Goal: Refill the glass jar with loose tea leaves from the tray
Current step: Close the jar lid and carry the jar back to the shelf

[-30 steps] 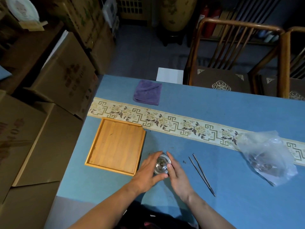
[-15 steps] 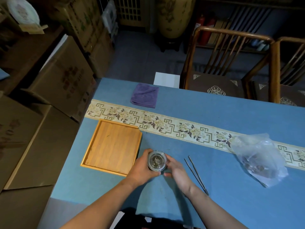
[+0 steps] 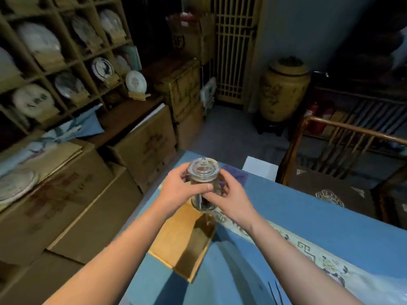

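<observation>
Head view: a person holds a glass jar (image 3: 203,183) up in the air with both hands, above the far left part of the bench (image 3: 319,216).
Left hand (image 3: 180,188): fingers and thumb are curled around the left side of the jar, the thumb lies across its front.
Right hand (image 3: 229,194): fingers are wrapped around the right side and lower part of the jar.
Jar: upright, a little tilted, with its glass lid (image 3: 203,167) on top; something dark shows at the bottom, but the blur does not let me tell how much.
Tray (image 3: 182,241): wooden, it lies on the bench below the jar, near the left edge.
Bench: covered with blue cloth, a patterned runner (image 3: 308,249) goes across it.
Tweezers (image 3: 275,291): thin and dark, on the bench at the bottom edge, right of the right forearm.
Purple cloth (image 3: 236,176): on the bench, partly hidden behind the right hand.
Around: cardboard boxes (image 3: 88,194) on the left, a wooden chair (image 3: 334,172) on the far side of the bench.
</observation>
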